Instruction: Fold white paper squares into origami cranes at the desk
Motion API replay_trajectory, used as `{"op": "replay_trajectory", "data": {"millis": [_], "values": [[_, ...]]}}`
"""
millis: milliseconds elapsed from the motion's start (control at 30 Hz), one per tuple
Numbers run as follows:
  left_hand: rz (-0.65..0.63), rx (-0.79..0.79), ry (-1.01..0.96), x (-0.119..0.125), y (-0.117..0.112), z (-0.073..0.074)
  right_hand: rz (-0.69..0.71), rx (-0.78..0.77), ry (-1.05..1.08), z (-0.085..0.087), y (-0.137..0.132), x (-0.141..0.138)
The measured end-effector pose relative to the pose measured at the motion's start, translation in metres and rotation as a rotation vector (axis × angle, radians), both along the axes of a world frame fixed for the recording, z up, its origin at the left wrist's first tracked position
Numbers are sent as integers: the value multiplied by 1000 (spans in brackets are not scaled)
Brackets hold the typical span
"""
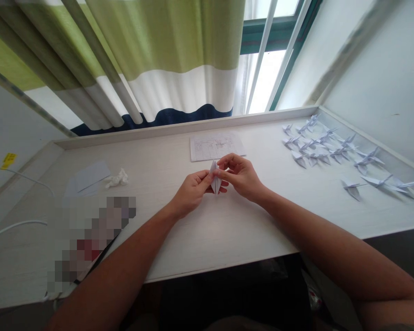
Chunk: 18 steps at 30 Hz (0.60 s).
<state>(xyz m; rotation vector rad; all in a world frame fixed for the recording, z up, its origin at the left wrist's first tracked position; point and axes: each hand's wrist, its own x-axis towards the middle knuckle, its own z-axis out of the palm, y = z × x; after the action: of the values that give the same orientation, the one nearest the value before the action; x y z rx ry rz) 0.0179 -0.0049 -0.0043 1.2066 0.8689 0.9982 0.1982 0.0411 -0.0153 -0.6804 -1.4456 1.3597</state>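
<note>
A folded piece of white paper (215,183), narrow and diamond-shaped with a slit at its lower end, is held upright above the middle of the desk. My left hand (193,188) pinches it from the left side, with some fingers behind the paper. From the right, my right hand (239,174) grips its upper part between thumb and forefinger. Several finished white paper cranes (322,146) stand in a cluster on the right side of the desk, away from both hands.
Beyond my hands lies a printed sheet (214,146). To the left are loose white papers (91,177), a crumpled tissue (117,179), a blurred-out item (93,243) and white cables (17,225). A raised rim (179,127) borders the white desk, with a curtain (172,50) behind it.
</note>
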Motion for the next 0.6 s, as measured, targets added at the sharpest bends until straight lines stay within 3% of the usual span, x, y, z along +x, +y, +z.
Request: {"op": "replay_trajectory", "data": {"millis": [167, 467, 600], "values": [[-9, 18, 18, -2, -2, 2, -63, 90, -21, 5, -1, 2], [-24, 141, 58, -2, -1, 1, 38, 26, 16, 9, -2, 6], [18, 146, 87, -3, -1, 1, 151, 30, 49, 11, -3, 6]]}}
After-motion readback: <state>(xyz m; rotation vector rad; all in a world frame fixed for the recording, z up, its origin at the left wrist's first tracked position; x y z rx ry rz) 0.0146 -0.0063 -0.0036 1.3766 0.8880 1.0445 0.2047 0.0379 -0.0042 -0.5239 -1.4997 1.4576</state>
